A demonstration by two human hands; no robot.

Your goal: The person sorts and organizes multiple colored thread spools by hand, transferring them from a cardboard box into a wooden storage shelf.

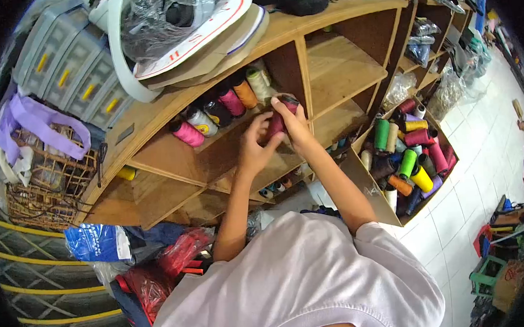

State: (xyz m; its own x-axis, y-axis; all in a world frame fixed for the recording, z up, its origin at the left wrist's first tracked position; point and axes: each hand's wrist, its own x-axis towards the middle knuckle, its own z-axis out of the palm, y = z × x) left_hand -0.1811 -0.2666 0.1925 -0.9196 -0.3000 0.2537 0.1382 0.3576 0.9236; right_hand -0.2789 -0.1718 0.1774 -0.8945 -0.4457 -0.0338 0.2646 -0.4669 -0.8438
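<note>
Both hands meet in front of the wooden shelf (340, 69). My right hand (292, 121) is wrapped round a dark red thread spool (277, 124), its fingers near the spool's upper end. My left hand (257, 141) is at the spool's left side with its fingers apart and curved; whether they touch it is unclear. Behind them, a row of spools stands in the upper compartment: a pink one (187, 134), a white one (202, 121), a black one (217, 113), another pink one (232, 103), an orange one (245, 95) and a cream one (259, 83).
A cardboard box (368, 187) full of coloured spools is on the tiled floor at the right. Grey drawers (70, 67), a wicker basket (46, 170) and plastic bags (160, 271) lie to the left. White caps (206, 38) rest on the shelf top.
</note>
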